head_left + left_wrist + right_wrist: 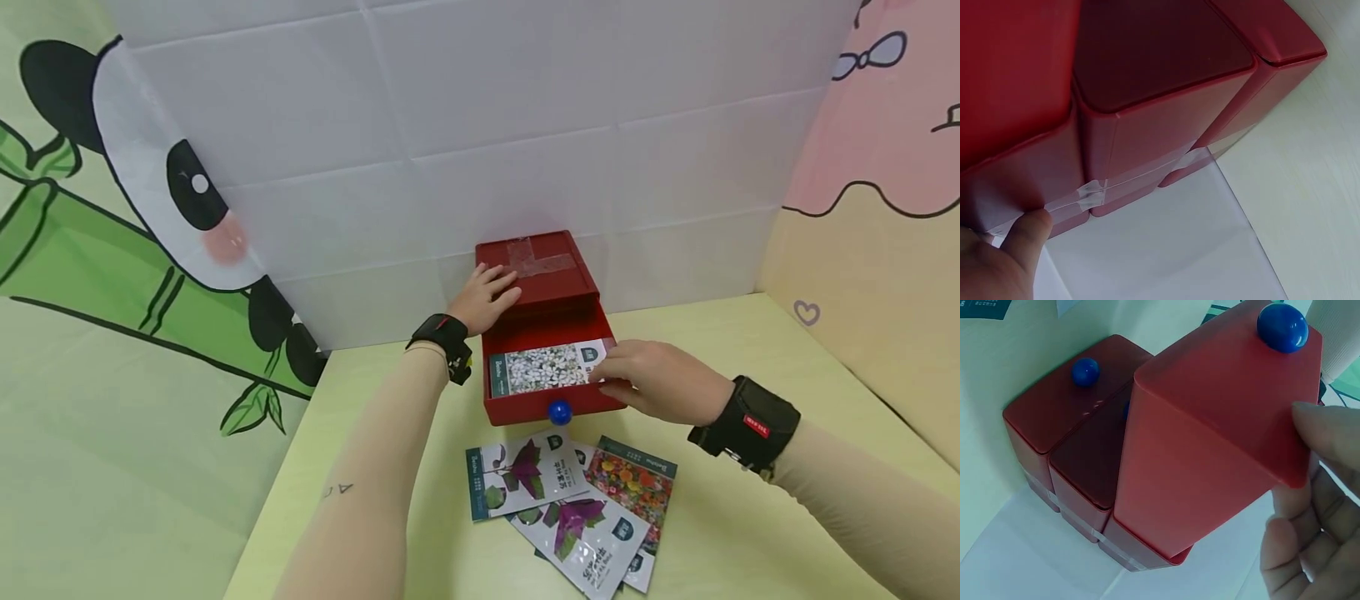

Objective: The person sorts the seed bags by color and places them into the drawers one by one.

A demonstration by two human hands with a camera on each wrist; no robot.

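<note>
A red cabinet of stacked drawers point(551, 287) stands against the back wall, with clear tape across its top. Its top drawer point(1204, 425), which has a blue knob point(559, 412), is pulled out. Inside lies a seed packet point(547, 368) picturing white flowers. My left hand point(483, 302) rests on the cabinet's top left edge, fingers spread. With the right hand point(667, 379) I grip the drawer's front right corner, the thumb on its front and the fingertips over the side edge beside the packet. The packet's right end is partly hidden by those fingers.
In front of the drawer, several seed packets point(525, 475) lie overlapping on the pale yellow table point(750, 517). One packet point(637, 492) with orange and red flowers lies at the right of the pile. White cloth point(337, 208) hangs behind; printed cloth panels stand at both sides.
</note>
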